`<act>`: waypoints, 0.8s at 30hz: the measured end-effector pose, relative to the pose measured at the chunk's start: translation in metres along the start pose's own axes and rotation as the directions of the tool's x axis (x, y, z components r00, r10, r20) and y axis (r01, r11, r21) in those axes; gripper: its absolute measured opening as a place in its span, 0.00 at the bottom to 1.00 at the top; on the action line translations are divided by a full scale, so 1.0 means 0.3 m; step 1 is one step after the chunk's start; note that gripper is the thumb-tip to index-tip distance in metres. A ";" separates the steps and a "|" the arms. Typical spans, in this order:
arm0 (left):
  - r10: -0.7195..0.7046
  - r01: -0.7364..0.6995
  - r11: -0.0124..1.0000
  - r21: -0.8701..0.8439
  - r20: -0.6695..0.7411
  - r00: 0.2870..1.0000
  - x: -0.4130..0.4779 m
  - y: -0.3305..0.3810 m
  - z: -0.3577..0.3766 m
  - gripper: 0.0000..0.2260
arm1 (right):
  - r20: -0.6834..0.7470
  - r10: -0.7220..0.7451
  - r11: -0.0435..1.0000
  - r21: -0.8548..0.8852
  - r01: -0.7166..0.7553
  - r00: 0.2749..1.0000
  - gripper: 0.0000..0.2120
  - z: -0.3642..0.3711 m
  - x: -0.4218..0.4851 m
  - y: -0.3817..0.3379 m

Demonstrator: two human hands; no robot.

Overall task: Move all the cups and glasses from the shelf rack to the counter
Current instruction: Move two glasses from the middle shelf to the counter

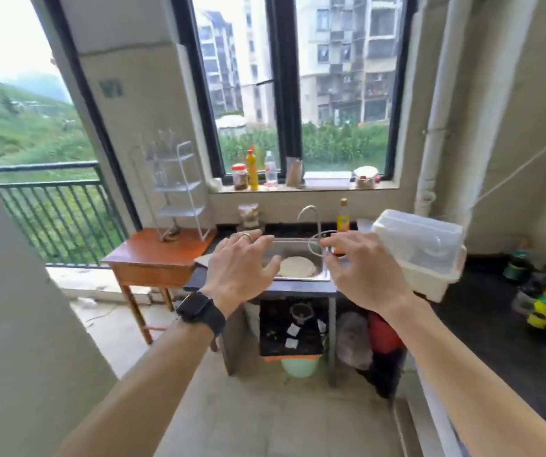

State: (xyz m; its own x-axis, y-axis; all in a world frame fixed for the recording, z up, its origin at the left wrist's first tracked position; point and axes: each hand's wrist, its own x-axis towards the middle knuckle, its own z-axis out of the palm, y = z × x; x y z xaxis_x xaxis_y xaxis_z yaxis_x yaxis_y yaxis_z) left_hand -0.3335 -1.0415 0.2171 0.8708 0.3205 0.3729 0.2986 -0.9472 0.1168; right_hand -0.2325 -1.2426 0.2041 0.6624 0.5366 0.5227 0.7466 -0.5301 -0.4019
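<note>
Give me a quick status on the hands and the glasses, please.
Left hand open, empty. Right hand grips clear glass. Shelf rack back left on wooden table. Counter at right, nothing blocking.

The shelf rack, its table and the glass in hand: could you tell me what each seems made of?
Shelf rack: thin white rods, likely painted metal wire. Table: reddish-brown wood, glossy top, apparently varnished. Glass in the right hand: see-through, glass or clear plastic.
</note>
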 end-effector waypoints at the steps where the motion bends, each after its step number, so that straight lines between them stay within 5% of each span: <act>1: -0.047 0.048 0.999 0.014 -0.011 0.999 -0.005 -0.096 -0.023 0.23 | 0.022 -0.039 0.999 0.022 0.039 0.999 0.13 0.055 0.044 -0.070; 13: -0.284 0.292 0.950 0.111 -0.088 0.955 0.008 -0.999 -0.165 0.24 | 0.097 -0.216 0.971 0.124 0.203 0.972 0.15 0.651 0.453 -0.661; 24: -0.310 0.315 0.946 0.074 -0.069 0.948 0.378 -1.480 0.013 0.23 | 0.120 -0.214 0.966 0.175 0.192 0.969 0.15 1.129 0.908 -0.773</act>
State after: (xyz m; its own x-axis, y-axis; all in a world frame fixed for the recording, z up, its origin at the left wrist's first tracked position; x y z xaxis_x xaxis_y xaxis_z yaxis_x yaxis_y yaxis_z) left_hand -0.3657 -0.5844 0.2038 0.7062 0.5971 0.3805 0.5857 -0.7946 0.1599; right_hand -0.2044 -0.7511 0.1852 0.4894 0.7126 0.5027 0.8588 -0.2938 -0.4196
